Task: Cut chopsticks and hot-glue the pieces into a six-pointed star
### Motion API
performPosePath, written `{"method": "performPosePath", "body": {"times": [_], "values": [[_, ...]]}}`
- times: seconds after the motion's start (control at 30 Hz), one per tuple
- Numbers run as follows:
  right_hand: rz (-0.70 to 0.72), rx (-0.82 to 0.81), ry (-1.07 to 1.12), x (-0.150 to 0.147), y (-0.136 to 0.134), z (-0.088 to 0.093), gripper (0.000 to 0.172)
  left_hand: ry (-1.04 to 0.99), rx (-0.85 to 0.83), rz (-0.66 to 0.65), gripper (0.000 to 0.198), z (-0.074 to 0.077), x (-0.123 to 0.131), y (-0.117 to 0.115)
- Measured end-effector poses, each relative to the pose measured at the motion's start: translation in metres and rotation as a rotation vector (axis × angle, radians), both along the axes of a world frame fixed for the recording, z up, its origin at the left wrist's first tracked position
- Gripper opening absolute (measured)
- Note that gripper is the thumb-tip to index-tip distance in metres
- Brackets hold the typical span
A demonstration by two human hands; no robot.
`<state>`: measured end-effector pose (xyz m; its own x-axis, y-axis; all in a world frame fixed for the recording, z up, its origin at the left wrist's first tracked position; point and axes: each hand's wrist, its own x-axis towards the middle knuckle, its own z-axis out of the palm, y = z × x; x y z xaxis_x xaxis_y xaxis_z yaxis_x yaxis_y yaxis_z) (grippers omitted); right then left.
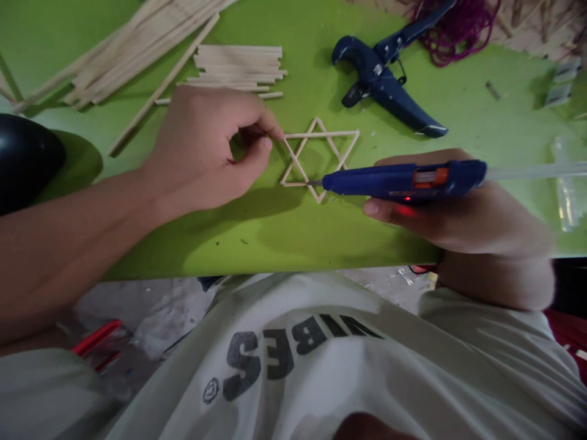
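Observation:
A six-pointed star made of thin wooden sticks point(320, 157) lies flat on the green table point(275, 232). My left hand point(208, 150) pinches the star's left tip between thumb and forefinger, holding it down. My right hand point(458, 217) is wrapped round a blue hot glue gun point(403, 180). The gun lies sideways, its metal nozzle touching the star's lower edge near the bottom point. A clear glue stick juts out of the gun's back toward the right.
A stack of short cut sticks point(238, 70) and a sheaf of long sticks point(137, 43) lie at the back left. Blue cutting pliers point(385, 76) rest behind the star, purple yarn point(458, 24) beyond them. A black round object point(22, 159) sits at the left edge.

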<state>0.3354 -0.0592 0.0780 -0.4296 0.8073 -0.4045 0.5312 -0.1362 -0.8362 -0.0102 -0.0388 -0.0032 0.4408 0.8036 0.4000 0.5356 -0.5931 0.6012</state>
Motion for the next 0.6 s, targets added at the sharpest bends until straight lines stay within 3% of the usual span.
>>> {"method": "performPosePath", "body": {"times": [0.6], "values": [[-0.037,-0.008,-0.078,0.0039,-0.0039,-0.0042,0.040,0.071,-0.029,-0.008,0.030,0.0016,-0.0049,0.0007]]}}
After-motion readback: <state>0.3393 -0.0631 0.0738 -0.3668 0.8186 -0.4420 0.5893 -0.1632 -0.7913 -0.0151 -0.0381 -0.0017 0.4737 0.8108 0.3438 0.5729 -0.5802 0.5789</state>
